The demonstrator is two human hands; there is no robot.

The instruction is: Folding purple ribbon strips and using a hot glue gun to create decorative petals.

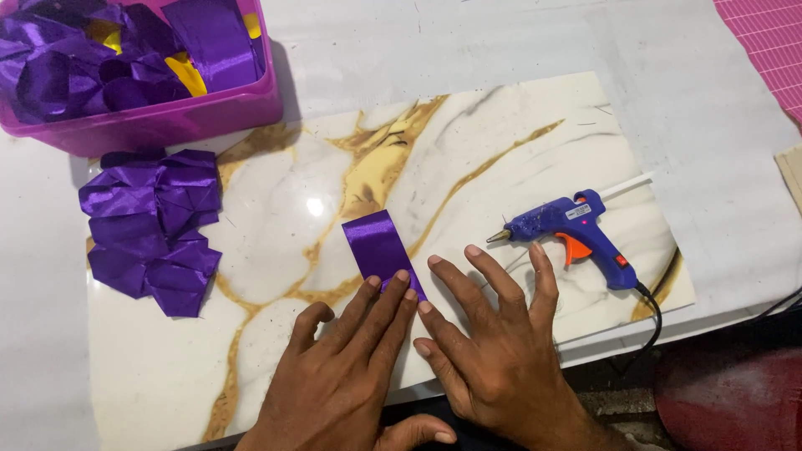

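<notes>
I have both hands flat on the marble-patterned surface [276, 209], left hand [342, 367] fingers together pinning the purple ribbon strip [378, 246], right hand [493, 351] fingers spread beside it; next likely calls for the glue gun [576, 230] nearby

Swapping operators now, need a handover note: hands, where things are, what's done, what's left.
Left hand: flat, fingertips pressing the near end of the purple ribbon strip.
Right hand: flat on the marble-pattern board beside the strip, fingers spread, holding nothing.
Glue gun: lying on the board, right of the hands, untouched.
Done: pile of folded purple pieces at left.
Left: this strip lies unfolded; more ribbon in the pink tub.
</notes>
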